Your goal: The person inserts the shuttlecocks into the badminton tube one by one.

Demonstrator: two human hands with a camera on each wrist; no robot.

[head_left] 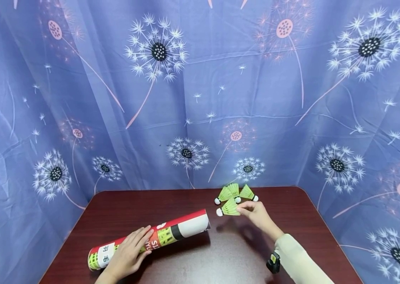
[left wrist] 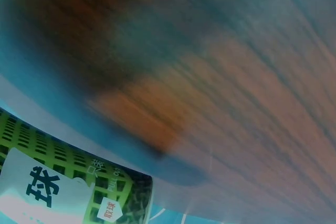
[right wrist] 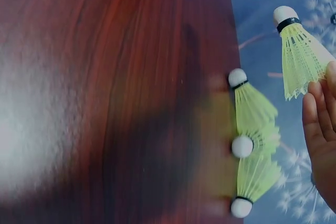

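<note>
My right hand (head_left: 258, 216) pinches a yellow-green shuttlecock (head_left: 229, 208) by the skirt's edge, its white cork pointing left. In the right wrist view the thumb and fingertips meet at the skirt of that shuttlecock (right wrist: 302, 59). My left hand (head_left: 129, 252) grips a red, white and green shuttlecock tube (head_left: 193, 225) around its middle, the fingers lying over the top. The tube lies slanted, its right end towards the shuttlecock with a shadow beneath. In the left wrist view the printed tube (left wrist: 73, 182) shows at the bottom left; the hand is out of that frame.
Behind the held shuttlecock, three more shuttlecocks (head_left: 234, 191) lie bunched at the back edge of the dark red-brown wooden table (head_left: 257, 252). A blue curtain (head_left: 207, 98) with dandelion prints hangs behind the table and at both sides. A black strap device (head_left: 273, 263) sits on the right wrist.
</note>
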